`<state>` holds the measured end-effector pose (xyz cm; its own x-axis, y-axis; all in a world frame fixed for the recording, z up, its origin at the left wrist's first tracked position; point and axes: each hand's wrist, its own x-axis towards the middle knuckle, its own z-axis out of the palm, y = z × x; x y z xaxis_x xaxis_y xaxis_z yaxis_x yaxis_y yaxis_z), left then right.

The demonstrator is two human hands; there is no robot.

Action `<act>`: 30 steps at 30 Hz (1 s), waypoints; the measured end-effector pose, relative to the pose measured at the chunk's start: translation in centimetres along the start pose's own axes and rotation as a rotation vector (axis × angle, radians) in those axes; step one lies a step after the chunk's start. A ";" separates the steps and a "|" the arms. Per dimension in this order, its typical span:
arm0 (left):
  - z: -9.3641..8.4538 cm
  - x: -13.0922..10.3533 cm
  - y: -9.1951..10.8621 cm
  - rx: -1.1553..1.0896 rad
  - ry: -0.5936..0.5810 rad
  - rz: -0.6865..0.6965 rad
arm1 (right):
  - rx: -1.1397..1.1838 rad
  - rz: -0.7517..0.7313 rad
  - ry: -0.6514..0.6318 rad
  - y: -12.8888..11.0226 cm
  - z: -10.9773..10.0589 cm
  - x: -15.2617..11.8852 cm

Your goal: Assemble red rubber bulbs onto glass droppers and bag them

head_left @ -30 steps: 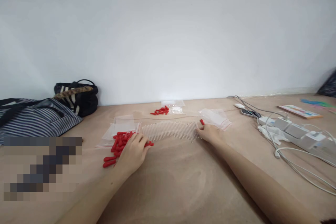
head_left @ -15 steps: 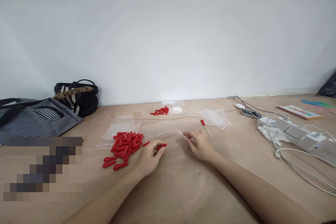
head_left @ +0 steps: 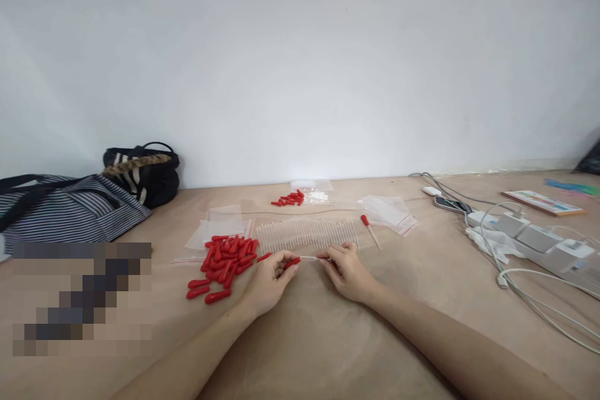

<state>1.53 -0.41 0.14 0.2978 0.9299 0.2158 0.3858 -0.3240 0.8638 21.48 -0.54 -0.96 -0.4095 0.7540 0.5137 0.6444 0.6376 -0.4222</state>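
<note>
Brown tabletop point(head_left: 323, 337), clear tube point(head_left: 308, 258) crosswise

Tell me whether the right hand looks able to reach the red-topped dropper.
Probably yes: the red-topped dropper lies near the right hand, on its outer side, with nothing visible between them, though that hand holds a clear tube.

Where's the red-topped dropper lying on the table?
Head view, right of centre: the dropper lies just right of the row of clear tubes, near some plastic bags.
</note>
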 end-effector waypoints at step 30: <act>-0.4 -0.2 1.2 -0.227 -0.048 -0.185 | 0.055 -0.163 -0.022 -0.2 -0.6 -0.2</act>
<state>1.58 -0.86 1.32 0.2840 0.9584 0.0275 0.2340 -0.0971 0.9674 21.81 -0.93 -0.48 -0.5198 0.6429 0.5625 0.5325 0.7587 -0.3751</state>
